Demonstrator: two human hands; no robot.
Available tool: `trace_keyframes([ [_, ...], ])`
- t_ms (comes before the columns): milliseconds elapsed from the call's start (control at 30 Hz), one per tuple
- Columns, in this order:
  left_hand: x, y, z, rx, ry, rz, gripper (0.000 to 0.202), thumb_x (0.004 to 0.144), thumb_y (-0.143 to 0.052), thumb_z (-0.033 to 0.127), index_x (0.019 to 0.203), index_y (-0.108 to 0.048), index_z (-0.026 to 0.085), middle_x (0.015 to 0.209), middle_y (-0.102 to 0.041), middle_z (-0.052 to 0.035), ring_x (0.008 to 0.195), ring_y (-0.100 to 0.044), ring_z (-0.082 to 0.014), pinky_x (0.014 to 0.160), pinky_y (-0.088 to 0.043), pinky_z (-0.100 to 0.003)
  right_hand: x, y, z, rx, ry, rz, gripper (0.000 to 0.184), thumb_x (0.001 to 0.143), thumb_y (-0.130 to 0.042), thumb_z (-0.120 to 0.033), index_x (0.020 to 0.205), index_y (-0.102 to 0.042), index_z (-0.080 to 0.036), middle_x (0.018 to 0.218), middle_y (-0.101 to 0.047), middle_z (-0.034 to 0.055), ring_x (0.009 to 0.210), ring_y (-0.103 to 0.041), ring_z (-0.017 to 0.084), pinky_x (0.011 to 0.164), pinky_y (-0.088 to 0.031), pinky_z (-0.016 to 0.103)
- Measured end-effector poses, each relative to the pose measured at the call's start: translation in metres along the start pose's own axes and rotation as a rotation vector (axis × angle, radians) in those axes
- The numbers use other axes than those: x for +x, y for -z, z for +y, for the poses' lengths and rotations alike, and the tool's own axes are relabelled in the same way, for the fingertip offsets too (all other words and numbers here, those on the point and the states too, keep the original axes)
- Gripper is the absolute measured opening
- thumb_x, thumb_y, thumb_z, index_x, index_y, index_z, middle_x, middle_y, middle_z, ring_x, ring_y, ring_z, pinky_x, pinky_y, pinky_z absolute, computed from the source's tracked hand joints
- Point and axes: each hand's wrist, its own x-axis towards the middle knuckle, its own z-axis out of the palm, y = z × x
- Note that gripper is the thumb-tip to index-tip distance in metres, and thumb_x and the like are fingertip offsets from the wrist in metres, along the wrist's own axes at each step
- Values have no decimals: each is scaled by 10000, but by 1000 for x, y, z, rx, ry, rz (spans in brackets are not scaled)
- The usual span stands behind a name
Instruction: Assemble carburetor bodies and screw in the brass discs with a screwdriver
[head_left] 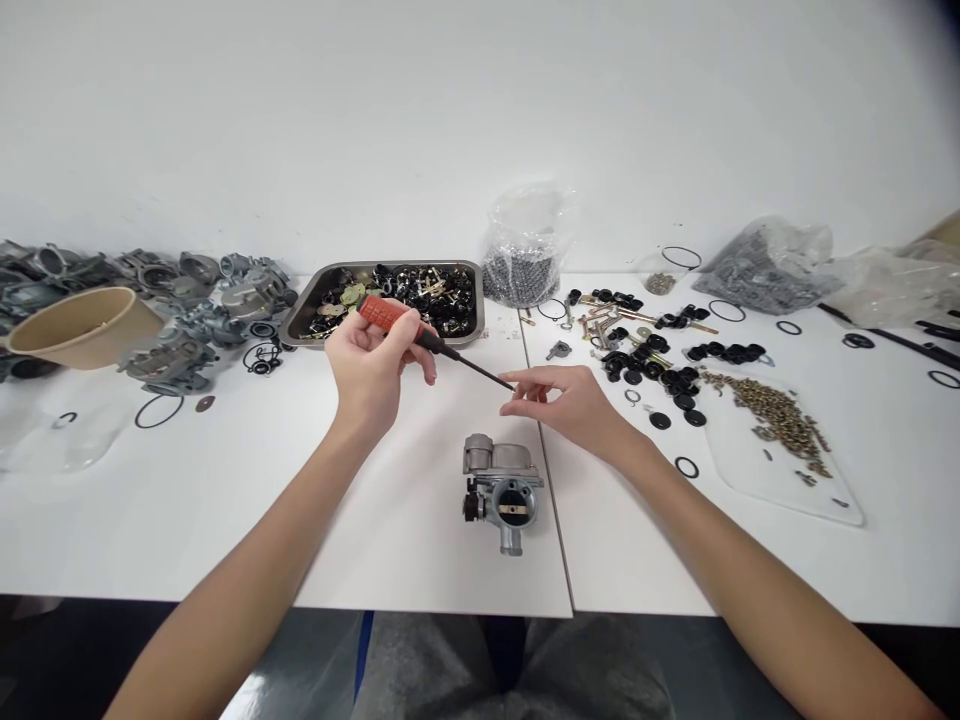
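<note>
The left hand (371, 370), at centre frame, is closed around the red handle of a screwdriver (420, 335) — the handle sits up by the fingers, and the dark shaft slants down to the right. The right hand (566, 405) meets the tip of that shaft, its thumb and forefinger pinched together at the point; whether something small is caught between them is too fine to tell. Both hands hover above the white worktop (225, 500).

Just below the hands, lower centre of the frame, a grey metal carburetor (501, 488) lies on the worktop beside the seam between two panels, touched by neither hand.

Behind the left hand, a metal tray (307, 310) holds black and brass small parts. Further left lies a heap of grey carburetor bodies (195, 310), with a tan paper bowl (82, 325) resting against it, and a few black O-rings (159, 410) lie loose in front.

Right of centre, black rubber caps (660, 365) are scattered in clusters — past them, a clear plastic sheet carries a spill of brass screws (776, 410). At the back, against the white wall, a clear bag of small dark beads (525, 250) stands upright, and another bag of grey parts (765, 265) lies in the upper right.
</note>
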Motion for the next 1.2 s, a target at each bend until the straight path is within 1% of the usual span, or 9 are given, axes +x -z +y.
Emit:
trace_keyframes([
  [67, 2, 1, 1, 7, 6, 11, 201, 758, -723, 283, 794, -572, 155, 665, -653, 6, 353, -548, -109, 313, -433, -248, -2, 7, -6, -16, -25, -42, 446, 742, -760, -458, 1122, -728, -227, 837, -709, 35, 690, -534, 144, 634, -457, 290],
  [100, 3, 2, 2, 12, 9, 17, 200, 757, -720, 287, 794, -570, 159, 659, -655, 9, 349, -546, -107, 308, -423, -242, -3, 12, -9, -22, -30, -59, 447, 767, -737, -465, 1146, -715, -229, 866, -708, 40, 709, -542, 148, 644, -458, 291],
  [233, 6, 7, 12, 9, 5, 42, 156, 772, -684, 269, 787, -569, 166, 645, -663, 4, 327, -514, -90, 298, -378, -224, -6, 35, -19, -16, 9, -138, 309, 858, -645, -439, 1056, -706, -210, 928, -694, 49, 811, -598, 158, 739, -485, 303],
  [300, 4, 6, 20, -9, -2, 33, 122, 785, -657, 246, 767, -568, 164, 625, -655, -4, 306, -473, -77, 289, -342, -220, -9, 45, -25, 15, 39, -292, 245, 846, -669, -390, 999, -699, -201, 888, -687, 39, 796, -606, 148, 769, -499, 305],
  [400, -5, 1, 34, -12, -19, -13, 90, 793, -633, 224, 757, -574, 166, 604, -647, -11, 279, -408, -60, 269, -281, -217, -15, 51, -34, 113, 97, -565, 166, 805, -717, -317, 909, -722, -187, 821, -687, 30, 735, -613, 133, 740, -523, 291],
  [500, -19, -9, 41, 26, -5, -61, 85, 775, -655, 226, 760, -593, 170, 598, -647, -12, 273, -370, -49, 248, -230, -205, -21, 45, -40, 194, 157, -698, 123, 790, -732, -286, 852, -759, -183, 782, -688, 29, 694, -612, 121, 688, -531, 268],
  [633, -33, -19, 38, 76, 18, -114, 55, 750, -660, 201, 751, -614, 171, 574, -636, -7, 287, -361, -48, 232, -218, -189, -24, 34, -39, 169, 172, -714, 121, 794, -728, -285, 852, -780, -193, 755, -675, 31, 654, -587, 108, 618, -509, 238],
  [833, -34, -21, 33, 124, 29, -131, 33, 760, -630, 185, 736, -608, 181, 562, -625, 5, 299, -360, -49, 234, -212, -187, -25, 32, -38, 149, 269, -658, 97, 796, -726, -264, 850, -781, -204, 758, -678, 21, 629, -574, 88, 574, -479, 204],
  [1200, -35, -21, 34, 182, 45, -105, 120, 753, -697, 275, 761, -604, 199, 570, -621, 5, 324, -384, -62, 235, -227, -197, -23, 32, -42, 87, 216, -665, 80, 782, -719, -226, 828, -784, -223, 739, -680, 11, 643, -590, 103, 578, -483, 213],
])
